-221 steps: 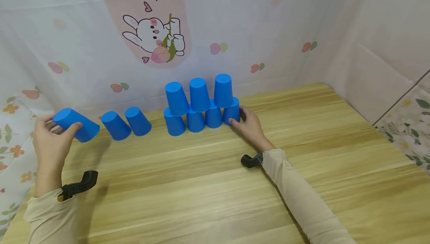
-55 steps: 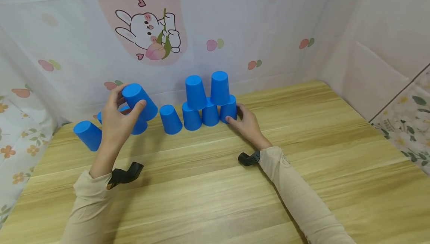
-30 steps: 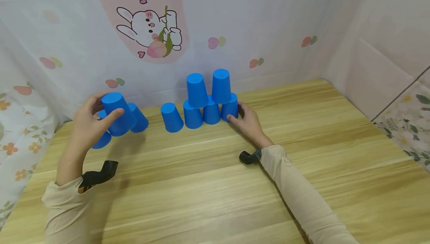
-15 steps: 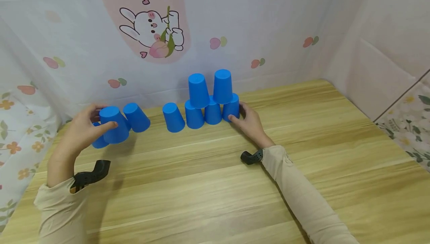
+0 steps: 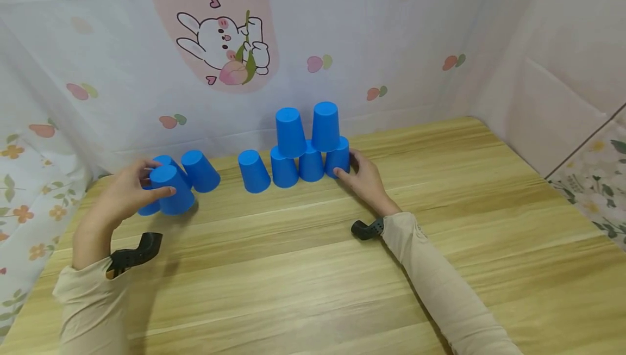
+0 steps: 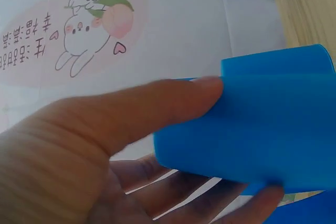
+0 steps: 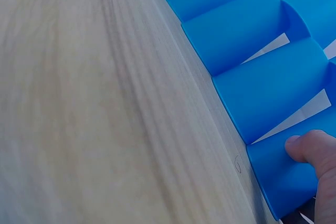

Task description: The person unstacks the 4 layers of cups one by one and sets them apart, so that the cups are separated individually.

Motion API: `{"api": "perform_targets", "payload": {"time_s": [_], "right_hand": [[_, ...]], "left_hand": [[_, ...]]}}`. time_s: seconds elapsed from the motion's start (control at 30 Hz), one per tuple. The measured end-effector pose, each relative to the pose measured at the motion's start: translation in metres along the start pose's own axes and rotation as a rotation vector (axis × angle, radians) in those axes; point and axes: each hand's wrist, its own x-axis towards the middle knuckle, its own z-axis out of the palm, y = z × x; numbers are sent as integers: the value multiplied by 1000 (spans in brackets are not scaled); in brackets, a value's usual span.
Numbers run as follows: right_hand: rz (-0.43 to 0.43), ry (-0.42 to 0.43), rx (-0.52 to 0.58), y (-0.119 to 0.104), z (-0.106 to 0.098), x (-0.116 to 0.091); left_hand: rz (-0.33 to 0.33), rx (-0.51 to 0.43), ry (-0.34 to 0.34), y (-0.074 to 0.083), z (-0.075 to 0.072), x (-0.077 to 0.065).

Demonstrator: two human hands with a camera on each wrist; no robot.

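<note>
Clamping round an upturned blue cup (image 5: 179, 198) at left, the fingers of the left hand (image 5: 117, 197) have three more cups (image 5: 201, 172) just beyond; the right hand (image 5: 364, 184) grips the rightmost cup (image 5: 338, 159) of the tabletop's (image 5: 274, 268) far row (image 5: 254, 172), two cups (image 5: 325, 126) resting above.

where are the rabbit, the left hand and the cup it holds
Rabbit (image 5: 219, 39): head view, on its face
Left hand (image 5: 121, 192): head view, at the thumb's base
Cup (image 6: 254, 129): left wrist view, side wall
</note>
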Motion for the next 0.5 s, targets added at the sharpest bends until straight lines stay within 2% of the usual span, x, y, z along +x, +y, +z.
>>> {"api": "perform_targets", "payload": {"time_s": [0.2,0.5], "right_hand": [[4,0,-5,1,-1,-1],[-7,2,-1,1,0,1]], "left_hand": [[5,-10,-33,-7,4,6],[-40,18,-78,-16,5,8]]}}
